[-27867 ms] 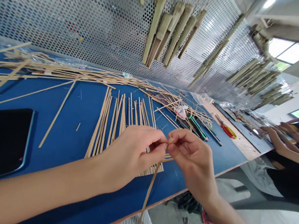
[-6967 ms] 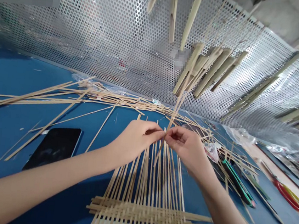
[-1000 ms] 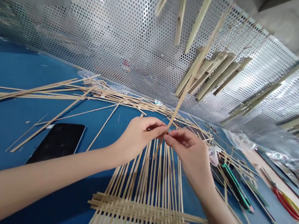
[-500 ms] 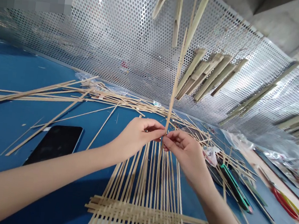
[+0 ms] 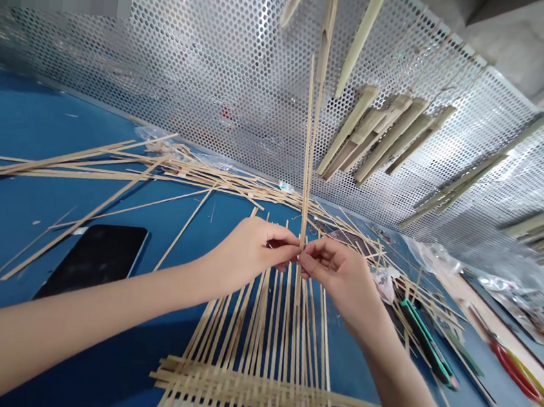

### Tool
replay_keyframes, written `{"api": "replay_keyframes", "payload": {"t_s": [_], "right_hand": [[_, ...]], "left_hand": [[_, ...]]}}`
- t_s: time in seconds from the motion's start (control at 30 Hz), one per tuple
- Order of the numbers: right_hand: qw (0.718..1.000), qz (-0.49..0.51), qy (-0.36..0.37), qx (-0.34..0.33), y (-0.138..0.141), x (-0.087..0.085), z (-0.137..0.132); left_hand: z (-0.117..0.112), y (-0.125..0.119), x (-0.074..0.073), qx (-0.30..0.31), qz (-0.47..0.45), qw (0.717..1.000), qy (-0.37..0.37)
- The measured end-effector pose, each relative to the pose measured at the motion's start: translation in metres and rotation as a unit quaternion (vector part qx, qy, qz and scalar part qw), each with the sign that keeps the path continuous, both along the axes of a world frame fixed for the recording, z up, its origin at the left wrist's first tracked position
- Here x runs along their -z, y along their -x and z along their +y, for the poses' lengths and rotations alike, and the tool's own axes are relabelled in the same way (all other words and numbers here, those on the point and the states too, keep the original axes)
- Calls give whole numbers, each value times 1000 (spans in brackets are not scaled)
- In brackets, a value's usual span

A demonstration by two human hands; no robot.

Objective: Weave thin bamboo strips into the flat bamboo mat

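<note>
On the blue table [image 5: 23, 113], at the far left, a black phone [image 5: 91, 259] lies well apart from the loose bamboo strips [image 5: 110, 170], which sprawl in a long pile toward the perforated metal panel [image 5: 207, 80] along the table's back edge. Open blue tabletop runs between the phone and the mat [image 5: 253, 383], under the left forearm. The mat's parallel strips run toward the hands, and its near end goes off the bottom of the view.

The left hand [image 5: 252, 250] and right hand [image 5: 337, 275] meet above the mat, fingertips touching. Both pinch closed on an upright strip [image 5: 307, 168], which rises past the table's back edge in front of the panel, near a hanging bamboo piece [image 5: 327, 34]. Right of the mat is a narrow blue gap, then more strips, a green-edged tool [image 5: 425, 339] and red-handled scissors [image 5: 519, 372].
</note>
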State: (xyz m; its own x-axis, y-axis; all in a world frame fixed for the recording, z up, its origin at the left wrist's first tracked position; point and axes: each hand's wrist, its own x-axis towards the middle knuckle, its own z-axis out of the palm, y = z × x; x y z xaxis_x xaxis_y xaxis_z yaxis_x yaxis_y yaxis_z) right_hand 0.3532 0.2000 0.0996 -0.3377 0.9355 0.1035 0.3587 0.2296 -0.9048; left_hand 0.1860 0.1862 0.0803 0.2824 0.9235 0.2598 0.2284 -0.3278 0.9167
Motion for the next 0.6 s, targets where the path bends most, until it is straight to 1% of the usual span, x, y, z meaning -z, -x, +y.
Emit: {"api": "replay_keyframes", "payload": {"t_s": [0.17, 0.37, 0.43, 0.5, 0.6], "right_hand": [[1000, 9, 0, 2, 0, 2, 1], [999, 29, -33, 22, 3, 2, -1], [998, 24, -47, 25, 3, 1, -3], [998, 17, -55, 30, 3, 0, -6], [997, 22, -62, 41, 4, 0, -9]], "left_hand": [[-3, -1, 0, -16, 23, 1000, -11], [-8, -6, 1, -19, 56, 998, -30], [-9, -7, 0, -26, 79, 995, -61], [-10, -8, -1, -37, 106, 988, -110], [-12, -8, -2, -55, 125, 977, -162]]}}
